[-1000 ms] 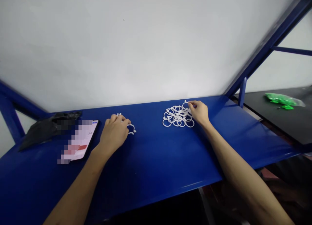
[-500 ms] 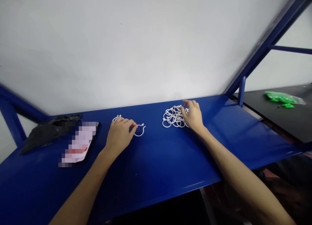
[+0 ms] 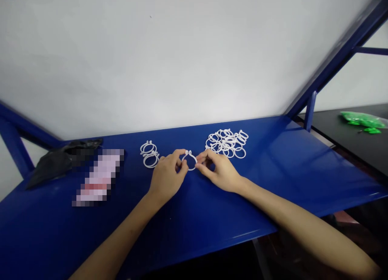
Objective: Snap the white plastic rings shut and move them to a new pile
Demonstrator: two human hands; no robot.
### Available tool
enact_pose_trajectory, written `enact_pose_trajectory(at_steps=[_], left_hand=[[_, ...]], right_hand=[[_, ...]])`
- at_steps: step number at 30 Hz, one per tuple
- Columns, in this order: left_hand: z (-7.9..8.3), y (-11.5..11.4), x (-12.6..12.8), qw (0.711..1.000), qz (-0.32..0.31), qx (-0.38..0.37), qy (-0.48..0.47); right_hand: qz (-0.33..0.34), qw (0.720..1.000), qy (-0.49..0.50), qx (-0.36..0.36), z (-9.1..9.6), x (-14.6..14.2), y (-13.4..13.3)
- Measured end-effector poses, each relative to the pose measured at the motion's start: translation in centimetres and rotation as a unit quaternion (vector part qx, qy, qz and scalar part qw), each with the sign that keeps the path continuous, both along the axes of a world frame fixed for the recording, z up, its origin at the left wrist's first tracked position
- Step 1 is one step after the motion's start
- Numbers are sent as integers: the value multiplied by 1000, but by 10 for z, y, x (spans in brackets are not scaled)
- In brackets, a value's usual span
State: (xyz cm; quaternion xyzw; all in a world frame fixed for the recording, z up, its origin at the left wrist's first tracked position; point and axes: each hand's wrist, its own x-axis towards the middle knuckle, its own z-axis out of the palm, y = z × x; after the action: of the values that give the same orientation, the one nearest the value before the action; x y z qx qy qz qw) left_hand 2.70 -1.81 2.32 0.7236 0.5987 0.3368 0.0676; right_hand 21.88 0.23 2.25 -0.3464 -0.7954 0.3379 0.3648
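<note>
A single white plastic ring [image 3: 189, 161] is held between both hands over the blue shelf [image 3: 273, 179]. My left hand [image 3: 167, 177] pinches its left side and my right hand [image 3: 218, 169] pinches its right side. Just beyond my right hand lies a pile of several loose white rings [image 3: 228, 143]. A small stack of white rings [image 3: 149, 153] lies to the left of my left hand, apart from it.
A phone [image 3: 100, 175], blurred out, lies at the left of the shelf beside a black pouch [image 3: 57, 161]. A white wall rises behind the shelf. At the right a blue frame post [image 3: 309, 105] and a black surface with green pieces [image 3: 362, 121].
My left hand carried a ring from the left stack toward the middle. My right hand left the pile and came in to grip the same ring. The view shifted slightly right.
</note>
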Motion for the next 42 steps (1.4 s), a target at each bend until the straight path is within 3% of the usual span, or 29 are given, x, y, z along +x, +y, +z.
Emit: enact_pose_trajectory(at_steps=[9, 13, 19, 24, 27, 30, 32, 35, 38, 42], left_hand=[[-17, -3, 2, 988, -51, 90, 118], [-21, -4, 3, 985, -75, 101, 118], [-23, -9, 8, 970, -85, 184, 132], [-20, -2, 4, 974, -98, 138, 149], [-20, 10, -18, 974, -60, 89, 200], [-18, 22, -53, 964, 16, 50, 260], [-16, 28, -73, 951, 57, 19, 303], [-10, 30, -89, 934, 63, -39, 349], [-5, 29, -89, 932, 63, -64, 350], [-3, 28, -84, 935, 59, -70, 343]], right_hand=[[-58, 997, -6, 56, -9, -2, 1], [-44, 994, -28, 99, -7, -2, 1], [-4, 984, -34, 174, -5, 4, 1], [-22, 974, -44, 222, -1, 5, 7], [-97, 963, -34, 250, 7, 14, 21], [-239, 937, -40, 252, 14, 40, 46], [-330, 915, -59, 225, 11, 66, 66], [-424, 889, -89, 151, -3, 102, 95], [-449, 879, -128, 97, -20, 122, 115], [-440, 878, -161, 93, -35, 119, 124]])
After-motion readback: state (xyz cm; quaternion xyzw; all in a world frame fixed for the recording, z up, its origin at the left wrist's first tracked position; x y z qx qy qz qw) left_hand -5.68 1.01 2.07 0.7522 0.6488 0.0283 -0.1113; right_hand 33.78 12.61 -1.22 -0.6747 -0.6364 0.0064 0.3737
